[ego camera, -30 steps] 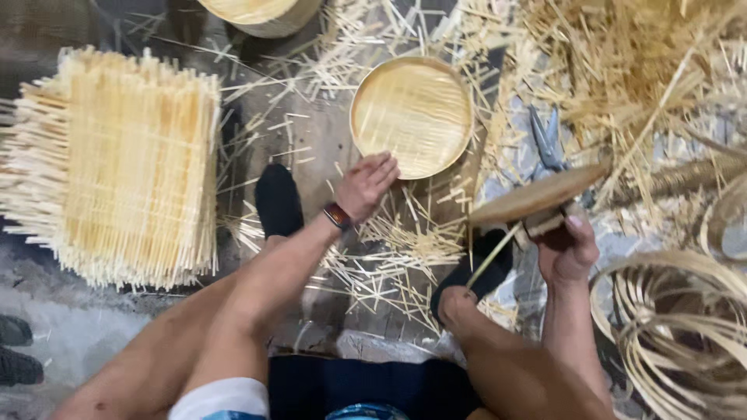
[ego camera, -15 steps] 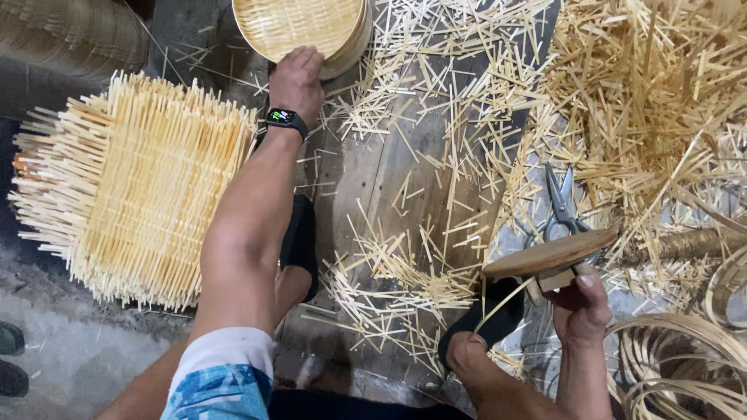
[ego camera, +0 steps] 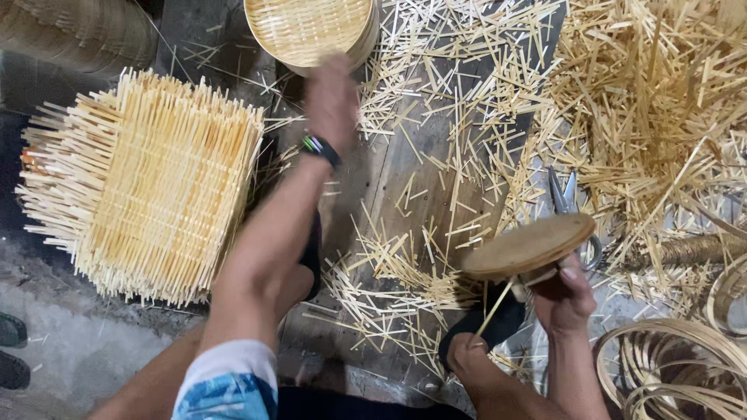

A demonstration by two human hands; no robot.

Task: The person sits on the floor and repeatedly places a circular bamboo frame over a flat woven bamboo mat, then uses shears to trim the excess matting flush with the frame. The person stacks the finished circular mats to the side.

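Our blurred left hand, grip unclear, hovers just near of the far round woven tray; our right hand clasps a round wooden disc.

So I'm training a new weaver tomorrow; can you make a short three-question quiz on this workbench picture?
1. True or false: the right hand holds a round wooden disc.
2. What does the blurred left hand reach toward?
A. the scissors
B. the round woven tray
C. the square woven mat
3. Fill in: the scissors lie just ____ the disc, among loose bamboo strips.

Key
1. True.
2. B; the hand sits just below the tray's rim. Whether it touches is too blurred to tell.
3. Behind, on the far side from the person.
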